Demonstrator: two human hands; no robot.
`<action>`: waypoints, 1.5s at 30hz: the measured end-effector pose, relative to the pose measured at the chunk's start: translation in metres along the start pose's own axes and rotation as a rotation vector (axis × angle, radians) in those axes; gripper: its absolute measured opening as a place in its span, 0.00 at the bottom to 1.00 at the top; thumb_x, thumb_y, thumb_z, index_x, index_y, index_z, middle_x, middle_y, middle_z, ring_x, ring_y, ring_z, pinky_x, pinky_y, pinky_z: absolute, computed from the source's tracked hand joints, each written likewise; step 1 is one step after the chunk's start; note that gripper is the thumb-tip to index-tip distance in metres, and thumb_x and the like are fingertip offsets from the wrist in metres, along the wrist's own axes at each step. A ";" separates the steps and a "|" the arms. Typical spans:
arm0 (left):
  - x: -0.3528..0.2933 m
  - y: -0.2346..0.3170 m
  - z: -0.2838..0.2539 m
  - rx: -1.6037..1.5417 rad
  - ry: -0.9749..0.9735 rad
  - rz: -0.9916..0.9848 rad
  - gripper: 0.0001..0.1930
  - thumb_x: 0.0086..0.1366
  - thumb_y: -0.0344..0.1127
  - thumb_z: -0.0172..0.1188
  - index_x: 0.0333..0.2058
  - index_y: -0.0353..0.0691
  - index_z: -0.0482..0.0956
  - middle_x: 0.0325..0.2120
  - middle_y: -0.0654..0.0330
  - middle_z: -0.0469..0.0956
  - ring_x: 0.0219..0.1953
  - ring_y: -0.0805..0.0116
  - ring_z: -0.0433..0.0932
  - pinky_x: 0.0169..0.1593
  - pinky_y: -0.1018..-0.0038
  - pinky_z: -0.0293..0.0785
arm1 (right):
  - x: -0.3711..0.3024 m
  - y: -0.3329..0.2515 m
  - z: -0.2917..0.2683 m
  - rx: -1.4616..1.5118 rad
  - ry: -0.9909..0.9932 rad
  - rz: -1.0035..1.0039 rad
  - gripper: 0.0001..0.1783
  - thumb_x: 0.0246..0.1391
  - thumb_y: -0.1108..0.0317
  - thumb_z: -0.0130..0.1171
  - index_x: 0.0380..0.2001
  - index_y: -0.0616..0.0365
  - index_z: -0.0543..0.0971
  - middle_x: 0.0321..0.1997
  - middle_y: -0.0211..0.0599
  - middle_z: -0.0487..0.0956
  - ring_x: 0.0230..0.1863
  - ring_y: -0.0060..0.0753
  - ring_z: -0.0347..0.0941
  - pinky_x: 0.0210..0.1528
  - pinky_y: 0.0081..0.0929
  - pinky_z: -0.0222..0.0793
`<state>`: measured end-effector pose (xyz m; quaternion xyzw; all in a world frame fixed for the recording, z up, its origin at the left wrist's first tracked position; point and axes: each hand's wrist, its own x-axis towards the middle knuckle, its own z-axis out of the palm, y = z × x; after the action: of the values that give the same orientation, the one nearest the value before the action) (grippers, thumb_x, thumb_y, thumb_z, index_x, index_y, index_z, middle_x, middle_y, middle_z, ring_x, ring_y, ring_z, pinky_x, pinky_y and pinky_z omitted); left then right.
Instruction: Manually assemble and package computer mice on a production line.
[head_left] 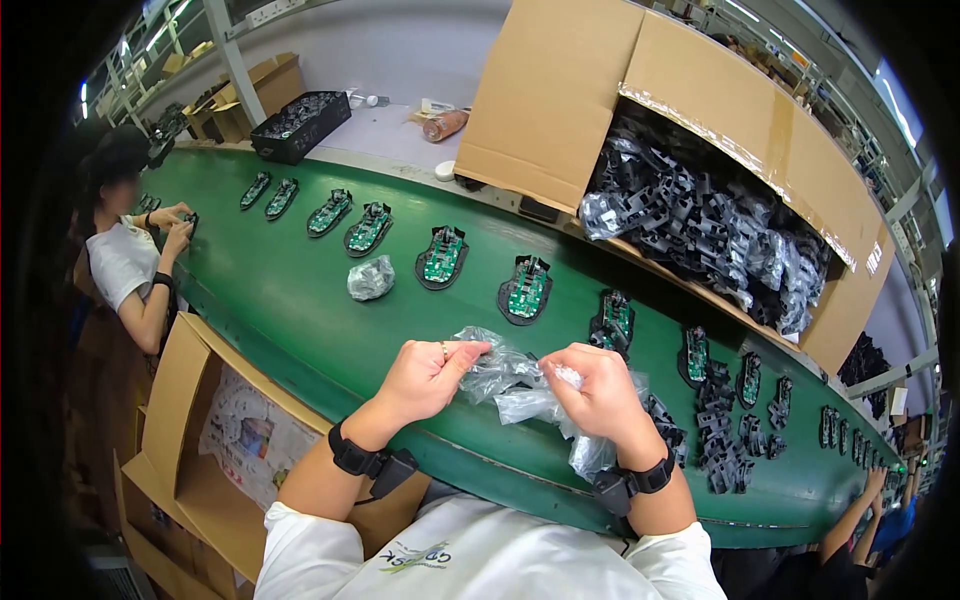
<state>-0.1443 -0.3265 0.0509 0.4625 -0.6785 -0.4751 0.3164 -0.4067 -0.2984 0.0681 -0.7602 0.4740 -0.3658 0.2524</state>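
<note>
My left hand [424,378] and my right hand [600,388] both pinch a crumpled clear plastic bag [510,372], stretched between them above the green bench's near edge. Small dark parts seem to show through the plastic, but I cannot make out what they are. Part of the bag hangs below my right hand. Just beyond it stand mouse-shaped black shells with green circuit boards, one [526,292] ahead of my hands and another [613,322] past my right hand. A balled-up plastic bag [371,279] lies on the bench to the left.
Across the green bench [330,290] stands a large open carton [545,100] full of black plastic parts [690,215]. Loose black parts [718,430] are piled to my right. A black bin [300,125] stands far left. Another person [130,240] works at left; an open carton [190,420] stands below.
</note>
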 end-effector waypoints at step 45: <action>0.054 -0.043 -0.062 0.369 0.349 0.097 0.32 0.61 0.29 0.64 0.65 0.49 0.72 0.46 0.47 0.78 0.49 0.46 0.79 0.55 0.58 0.76 | 0.009 -0.020 0.012 0.272 0.054 -0.266 0.14 0.50 0.73 0.68 0.41 0.62 0.79 0.29 0.36 0.82 0.29 0.31 0.82 0.35 0.26 0.77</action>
<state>-0.0966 -0.4038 0.0312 0.5544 -0.7102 -0.2404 0.3612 -0.3843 -0.2975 0.0780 -0.7650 0.3221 -0.4768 0.2894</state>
